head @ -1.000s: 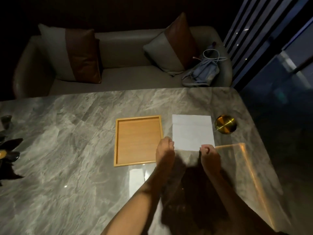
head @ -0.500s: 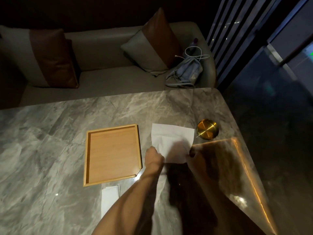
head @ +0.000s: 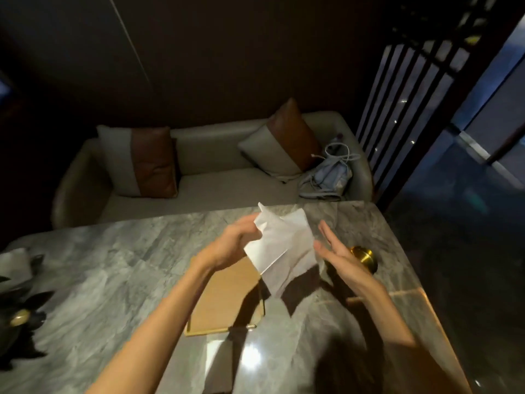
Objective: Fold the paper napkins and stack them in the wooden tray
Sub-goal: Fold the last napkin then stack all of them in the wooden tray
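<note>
A white paper napkin (head: 284, 248) hangs crumpled in the air above the table. My left hand (head: 237, 243) grips its upper left edge. My right hand (head: 335, 251) is held flat beside the napkin's right edge, fingers spread, holding nothing. Below the hands lies the wooden tray (head: 224, 302), partly hidden by my left forearm and the napkin's shadow; what shows of it holds nothing.
The grey marble table (head: 113, 280) carries a small brass dish (head: 365, 258) behind my right hand and a dark ornament (head: 17, 317) at the left edge. A sofa (head: 221, 180) with two cushions and a blue bag (head: 329, 177) stands behind the table.
The napkin lay flat on the table with both hands pinching its near edge. My left hand has lifted it into the air, my right hand has let go, and the view has tilted up.
</note>
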The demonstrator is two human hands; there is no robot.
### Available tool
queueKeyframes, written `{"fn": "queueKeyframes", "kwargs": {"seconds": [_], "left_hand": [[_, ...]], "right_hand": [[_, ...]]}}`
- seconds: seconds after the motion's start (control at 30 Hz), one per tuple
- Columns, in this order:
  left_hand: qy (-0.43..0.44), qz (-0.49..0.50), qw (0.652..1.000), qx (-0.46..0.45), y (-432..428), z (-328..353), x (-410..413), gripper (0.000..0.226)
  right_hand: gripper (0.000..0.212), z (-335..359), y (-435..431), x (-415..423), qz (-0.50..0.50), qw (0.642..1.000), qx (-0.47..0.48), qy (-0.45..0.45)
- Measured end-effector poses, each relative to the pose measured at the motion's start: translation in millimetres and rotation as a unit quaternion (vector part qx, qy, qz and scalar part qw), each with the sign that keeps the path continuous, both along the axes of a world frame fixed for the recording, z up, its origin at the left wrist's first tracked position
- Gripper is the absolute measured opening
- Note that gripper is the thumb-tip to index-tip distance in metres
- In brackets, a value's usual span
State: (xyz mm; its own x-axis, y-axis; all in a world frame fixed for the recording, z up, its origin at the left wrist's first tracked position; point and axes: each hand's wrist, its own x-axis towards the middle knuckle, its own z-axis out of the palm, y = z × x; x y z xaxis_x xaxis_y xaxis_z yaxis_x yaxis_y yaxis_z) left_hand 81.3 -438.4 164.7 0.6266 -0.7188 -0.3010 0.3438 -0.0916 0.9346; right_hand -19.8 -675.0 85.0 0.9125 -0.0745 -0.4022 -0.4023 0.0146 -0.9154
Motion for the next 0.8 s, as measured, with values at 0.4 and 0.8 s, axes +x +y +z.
{"fn": "queueKeyframes", "kwargs": {"seconds": [0.4, 0.8], "left_hand": [[0.104, 0.165, 0.965, -0.177, 82.0, 95.9, 6.5, 0.081], [0.003, 0.188, 0.958, -0.214, 40.5, 114.2, -27.0, 0.105]], "right_hand": [[0.038, 136.9, 80.2, 48.7, -0.146, 0.956, 0.107, -0.231], [0.033, 176.3, 72.8, 24.4, -0.293, 0.911, 0.014, -0.291]]}}
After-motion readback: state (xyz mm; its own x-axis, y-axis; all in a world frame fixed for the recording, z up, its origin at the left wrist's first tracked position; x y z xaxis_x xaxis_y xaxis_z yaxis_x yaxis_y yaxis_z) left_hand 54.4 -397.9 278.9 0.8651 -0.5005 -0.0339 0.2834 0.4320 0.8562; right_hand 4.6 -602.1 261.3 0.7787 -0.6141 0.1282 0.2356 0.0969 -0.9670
